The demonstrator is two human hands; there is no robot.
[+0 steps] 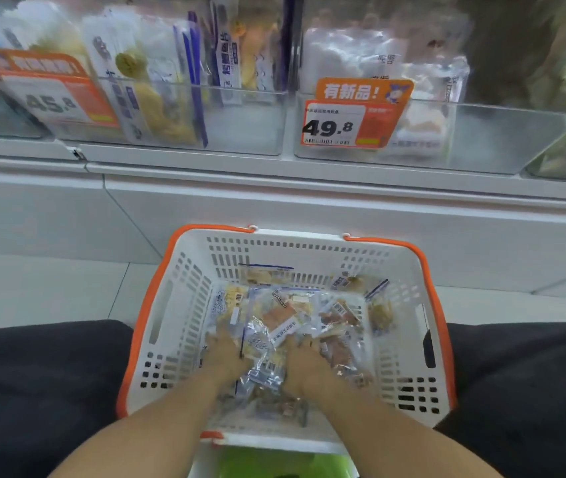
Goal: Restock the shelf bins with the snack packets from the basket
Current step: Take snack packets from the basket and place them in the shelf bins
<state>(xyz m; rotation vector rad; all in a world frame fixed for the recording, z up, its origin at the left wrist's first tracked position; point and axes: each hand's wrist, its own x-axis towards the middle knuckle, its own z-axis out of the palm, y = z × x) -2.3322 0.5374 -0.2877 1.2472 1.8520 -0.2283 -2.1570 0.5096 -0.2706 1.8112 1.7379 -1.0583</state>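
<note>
Both my hands, left (227, 355) and right (304, 362), lie in the basket (185, 270), fingers buried among snack packets (285, 319); grip unclear

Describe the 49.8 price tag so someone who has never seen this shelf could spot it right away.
Start at the white plastic basket with orange rims on the floor, then look up to the row of clear plastic shelf bins. The orange and white price tag hangs on the bin right of centre. Unlike the tilted, blurred 45.8 tag further left, it reads 49.8.

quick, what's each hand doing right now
Left hand: down among the snack packets in the basket, grip cannot be told.
Right hand: same, fingers buried in the packets, cannot be told.
</note>
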